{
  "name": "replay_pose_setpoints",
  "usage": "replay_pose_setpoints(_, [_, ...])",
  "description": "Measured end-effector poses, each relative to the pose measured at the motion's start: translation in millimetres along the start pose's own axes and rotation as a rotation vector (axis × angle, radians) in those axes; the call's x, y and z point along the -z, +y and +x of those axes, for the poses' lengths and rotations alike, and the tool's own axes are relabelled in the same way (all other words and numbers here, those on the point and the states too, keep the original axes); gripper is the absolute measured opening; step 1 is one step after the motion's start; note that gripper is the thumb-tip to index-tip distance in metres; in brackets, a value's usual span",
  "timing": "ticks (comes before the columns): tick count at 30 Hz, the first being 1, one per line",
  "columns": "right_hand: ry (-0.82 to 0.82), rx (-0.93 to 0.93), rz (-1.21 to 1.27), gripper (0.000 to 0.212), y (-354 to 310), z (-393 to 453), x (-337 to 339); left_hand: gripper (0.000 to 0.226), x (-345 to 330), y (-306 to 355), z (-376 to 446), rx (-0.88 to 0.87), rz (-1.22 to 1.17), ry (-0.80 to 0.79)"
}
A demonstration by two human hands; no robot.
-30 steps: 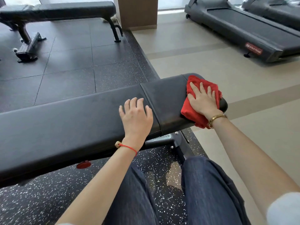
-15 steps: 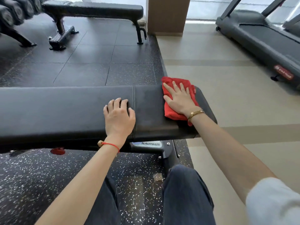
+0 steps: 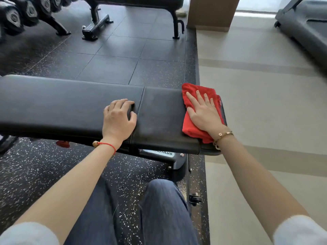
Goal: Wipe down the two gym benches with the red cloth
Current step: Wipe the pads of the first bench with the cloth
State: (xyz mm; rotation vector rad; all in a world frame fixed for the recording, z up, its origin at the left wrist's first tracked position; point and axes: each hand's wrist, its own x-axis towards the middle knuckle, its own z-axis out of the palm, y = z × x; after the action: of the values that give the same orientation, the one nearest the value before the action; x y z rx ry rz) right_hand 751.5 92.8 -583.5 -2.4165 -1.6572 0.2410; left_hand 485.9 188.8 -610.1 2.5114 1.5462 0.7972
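rubber gym flooring runs under the near bench [image 3: 70, 103], our landmark. at its right end the red cloth [image 3: 190, 127] lies flat on the pad, our right hand [image 3: 203, 114] spread open and pressing it down. our left hand [image 3: 119, 119] rests on the pad beside the seam, fingers loosely curled, holding nothing. beyond the near bench stands the second bench [image 3: 141, 0]. we judge the cloth soft, light and prone to bunching, so a flat palm on its middle suits it best.

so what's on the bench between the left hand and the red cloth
Nothing: in the head view only bare black bench padding, crossed by a seam, lies between the left hand and the red cloth.
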Motion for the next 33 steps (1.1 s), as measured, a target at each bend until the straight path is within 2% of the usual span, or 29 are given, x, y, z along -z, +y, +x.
replay_pose_setpoints(4, [0.004,0.066,-0.009,0.057,-27.6,21.2,-7.4,0.034,0.1,0.2,2.2,-0.001,-0.007,0.001])
replay_pose_setpoints(10, [0.070,0.185,-0.027,0.058,-25.5,-42.0,-17.8,0.035,0.5,-3.0,1.7,-0.012,-0.026,-0.004])
replay_pose_setpoints(15, [0.129,0.038,-0.041,0.057,0.8,-70.1,-17.8,0.036,-2.0,-3.3,1.3,-0.039,-0.020,-0.013])
replay_pose_setpoints(19, [0.107,-0.098,-0.033,0.056,16.2,-34.2,-9.2,0.036,-3.5,-5.5,1.8,-0.035,-0.023,-0.003])
replay_pose_setpoints(22, [0.052,-0.116,-0.015,0.054,13.6,2.8,-0.4,0.037,-3.5,-5.1,2.1,-0.039,-0.021,-0.005])
replay_pose_setpoints(25, [0.036,-0.015,0.022,0.052,-15.6,18.7,-2.2,0.037,-3.0,-4.9,1.6,-0.034,-0.026,-0.006])
replay_pose_setpoints(29, [0.018,0.228,0.068,0.052,-55.1,-9.7,-18.9,0.037,-1.6,-5.4,2.1,-0.029,-0.022,-0.019])
replay_pose_setpoints(31, [0.039,0.318,0.054,0.053,-58.0,-30.2,-25.2,0.038,0.3,-5.1,2.5,-0.023,-0.020,-0.029])
replay_pose_setpoints(33, [0.044,0.333,0.051,0.053,-51.3,-38.4,-24.4,0.038,2.5,-4.4,2.7,-0.025,-0.022,-0.040])
